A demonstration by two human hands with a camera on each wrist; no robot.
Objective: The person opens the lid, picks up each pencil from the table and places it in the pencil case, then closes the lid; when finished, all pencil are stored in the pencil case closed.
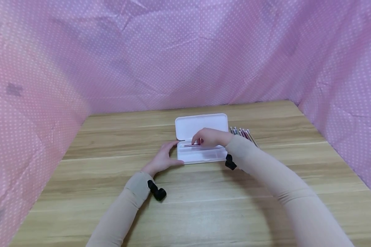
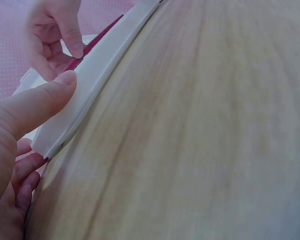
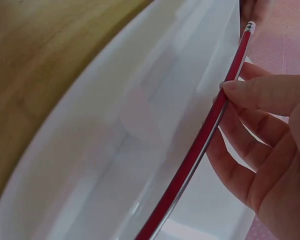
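A white pencil case (image 1: 201, 157) lies with its lid (image 1: 201, 124) raised at the back. My left hand (image 1: 162, 158) grips the case's left end, with the thumb (image 2: 57, 92) at the near corner and the fingers by the far one. Over the case, my right hand (image 1: 211, 137) pinches a red pencil (image 3: 210, 120) between thumb and fingers. Its white eraser end (image 3: 250, 26) points toward the left end of the case. The pencil lies lengthwise along the back part of the case. In the head view, the right hand hides part of the pencil.
Several pencils (image 1: 243, 133) with white erasers lie side by side just right of the case, partly covered by the right forearm. Everything rests on a wood-grain table (image 1: 111, 164). A pink dotted cloth (image 1: 160, 61) hangs behind and at the sides.
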